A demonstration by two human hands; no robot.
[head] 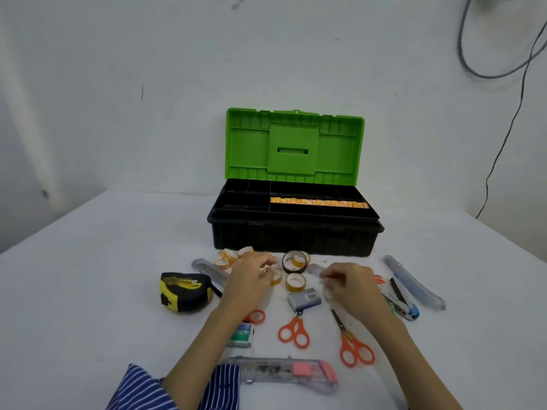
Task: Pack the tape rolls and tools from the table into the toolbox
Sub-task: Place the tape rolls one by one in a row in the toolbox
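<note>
Scissors [294, 331], a clear cutter [284, 372] and a tape measure [185, 291] lie on the counter [88, 291] in front of the toolbox [293, 232], not packed. Closer to it, the left hand [248, 279] pinches a small tape roll [275, 276]; the right hand [349, 284] curls, holding what I cannot tell. Inside the toolbox sits one orange row of rolls [319, 203]. Most is left.

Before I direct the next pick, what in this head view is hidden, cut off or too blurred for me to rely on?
- Left hand: its fingertips are blurred over a small yellow tape roll, so the grip is unclear.
- Right hand: curled fingers hide whatever they hold.
- Third pair of orange-handled scissors: only one loop shows past the left forearm.
- Green-and-white small box: partly covered by that forearm, print unreadable.
- Black toolbox tray: dark compartments, contents indistinct.
</note>
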